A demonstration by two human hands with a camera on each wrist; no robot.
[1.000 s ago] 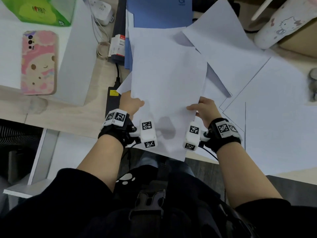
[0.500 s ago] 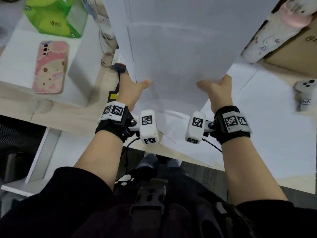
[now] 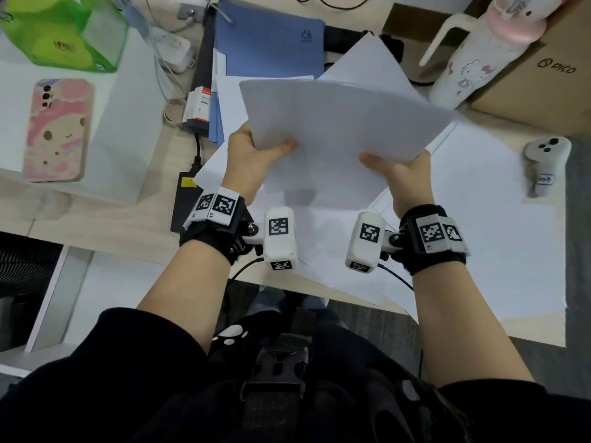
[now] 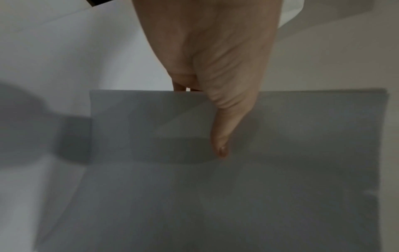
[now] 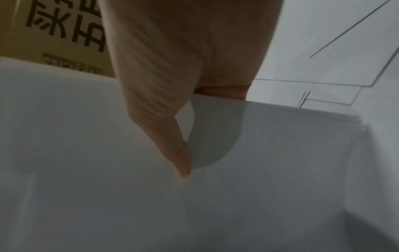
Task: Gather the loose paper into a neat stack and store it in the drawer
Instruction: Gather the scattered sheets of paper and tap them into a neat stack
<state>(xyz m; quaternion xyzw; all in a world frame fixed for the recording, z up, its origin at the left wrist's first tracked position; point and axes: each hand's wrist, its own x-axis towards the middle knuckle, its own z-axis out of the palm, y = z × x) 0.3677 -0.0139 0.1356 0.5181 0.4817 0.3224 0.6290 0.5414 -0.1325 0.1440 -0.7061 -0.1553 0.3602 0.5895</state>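
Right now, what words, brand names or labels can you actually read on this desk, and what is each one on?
"PICO": printed on the cardboard box.
Large Chinese characters: on the same box in the right wrist view, cropped, not readable.
Handwritten tag on the white controller: too small.
Logo on the blue folder: unreadable.
Green tissue box logo: blurred.

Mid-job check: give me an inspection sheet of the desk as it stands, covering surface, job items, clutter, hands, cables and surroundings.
Surface: light wooden desk, largely covered with paper.
Job's things: held paper stack lifted off the desk; loose sheets lie spread beneath and to the right. Drawer: nothing seen.
Clutter: pink phone, green tissue box, blue folder, white bottle, cardboard box, white controller.
Hands: left hand and right hand each pinch the stack's near edge, thumbs on top.
Cables: black cable to a power brick; white cables by a power strip.
Surroundings: dark floor below the desk's edge.
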